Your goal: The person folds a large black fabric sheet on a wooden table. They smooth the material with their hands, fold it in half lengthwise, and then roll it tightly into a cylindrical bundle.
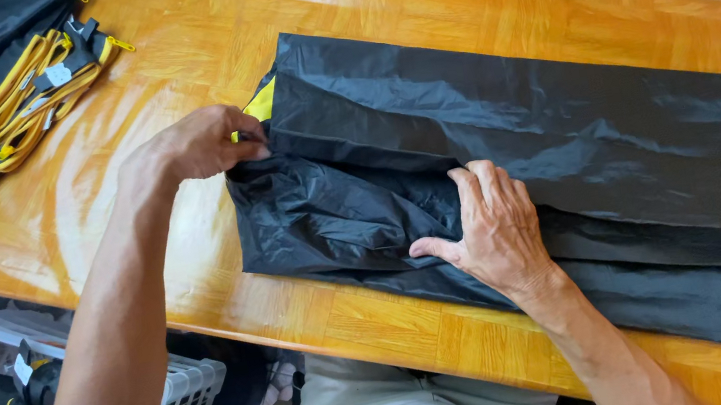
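Two hands work the black fabric [525, 147] spread over the worktop [90, 197]: your left hand [202, 144] pinches its near-left edge, your right hand [490, 230] presses flat mid-cloth. It looks thin, limp, probably slippery; grip hems, not the middle.

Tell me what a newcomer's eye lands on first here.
The big black fabric spread across the right of the wooden table. The left hand pinches its near-left edge by a yellow patch, while the right hand presses flat on its folds. Yellow straps lie bundled at the table's far-left corner.
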